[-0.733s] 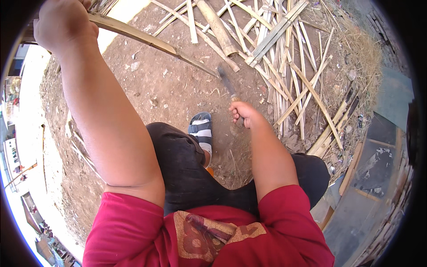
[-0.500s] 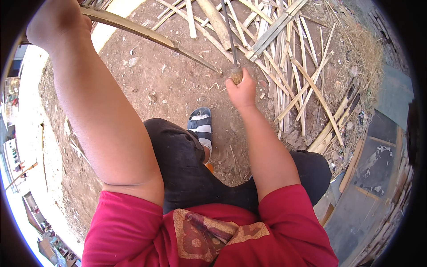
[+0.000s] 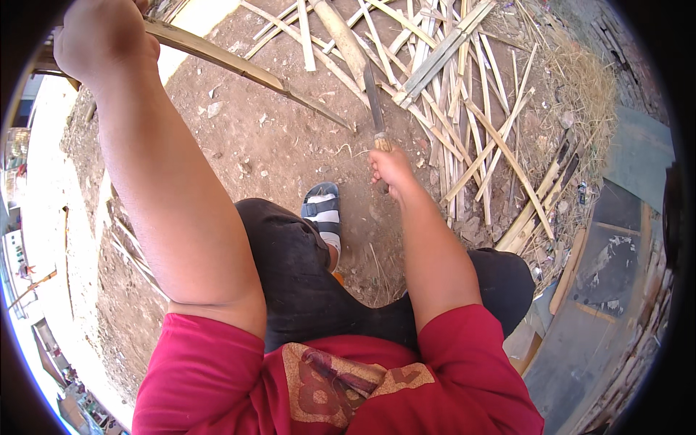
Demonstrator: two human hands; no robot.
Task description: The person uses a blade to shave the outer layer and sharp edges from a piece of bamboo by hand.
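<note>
Outdoors, the left hand [image 3: 106,43] gripped a split bamboo piece [image 3: 225,58], its tip near the knife [image 3: 374,101] clenched in the right hand [image 3: 391,170]; around lay bare dirt [image 3: 217,148], crisscrossed strips [image 3: 510,170], dry straw [image 3: 580,80], a grey panel [image 3: 612,272].

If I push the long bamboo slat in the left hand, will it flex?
The bamboo slat is probably fairly stiff: its thicker part runs nearly straight out from the left hand. Its far end narrows, so that may flex or splinter sooner. With just one hand on it, a sideways push could swing it.
</note>
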